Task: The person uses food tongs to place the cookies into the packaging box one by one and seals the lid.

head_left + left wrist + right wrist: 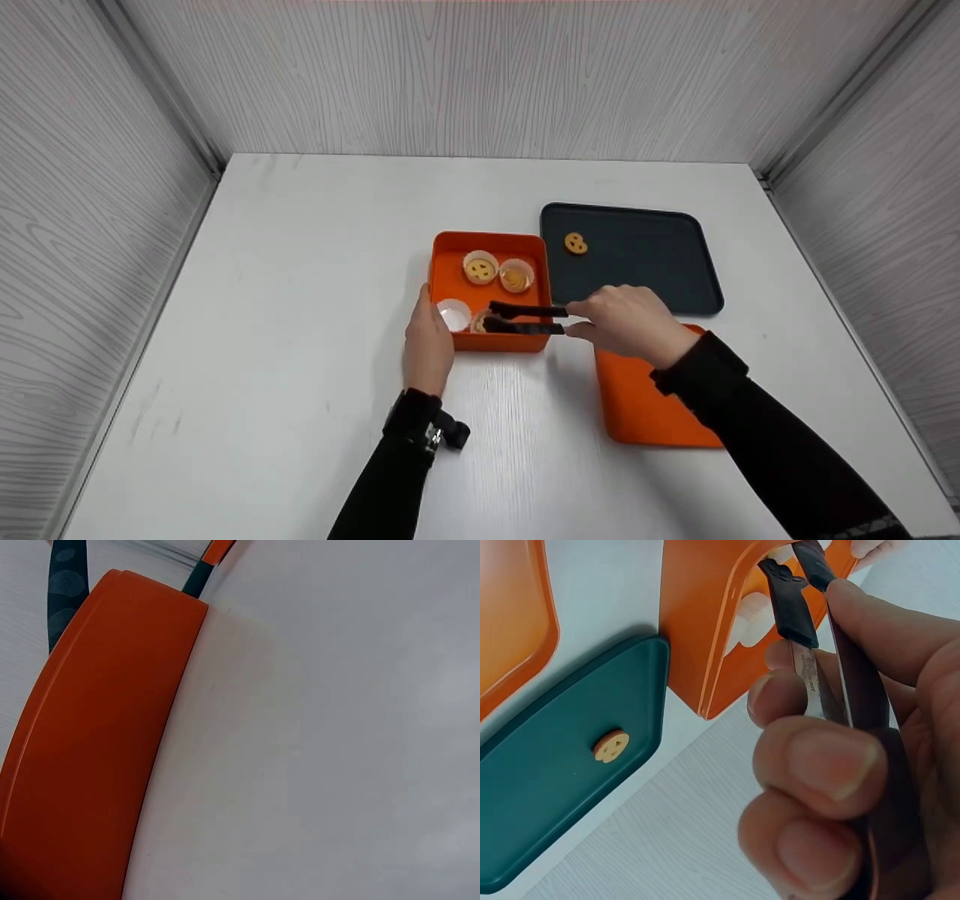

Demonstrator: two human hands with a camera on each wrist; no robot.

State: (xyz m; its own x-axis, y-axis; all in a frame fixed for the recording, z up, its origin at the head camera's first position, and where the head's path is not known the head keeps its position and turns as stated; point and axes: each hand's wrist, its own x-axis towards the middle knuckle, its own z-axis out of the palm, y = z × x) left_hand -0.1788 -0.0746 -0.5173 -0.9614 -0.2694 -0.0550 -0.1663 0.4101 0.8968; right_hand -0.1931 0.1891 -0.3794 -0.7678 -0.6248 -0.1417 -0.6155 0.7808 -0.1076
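My right hand (630,322) grips black-tipped tongs (529,328), with fingers wrapped round the handles in the right wrist view. The tong arms stand apart, their tips low in the orange box (490,343) over a cookie (480,322) in a paper cup at the front. Beside it is a white paper cup (453,315) with no cookie visible. Two more cups farther back hold a pretzel-shaped cookie (480,270) and a swirled cookie (515,279). My left hand (429,345) lies along the box's left wall, fingers straight and touching it; its thumb is hard to make out.
A dark green tray (645,259) with one pretzel-shaped cookie (575,243) lies right of the box. In front of that tray, an orange lid or tray (645,405) is partly under my right forearm. Wood-grain panels (450,82) enclose the white table (300,300) at back and sides.
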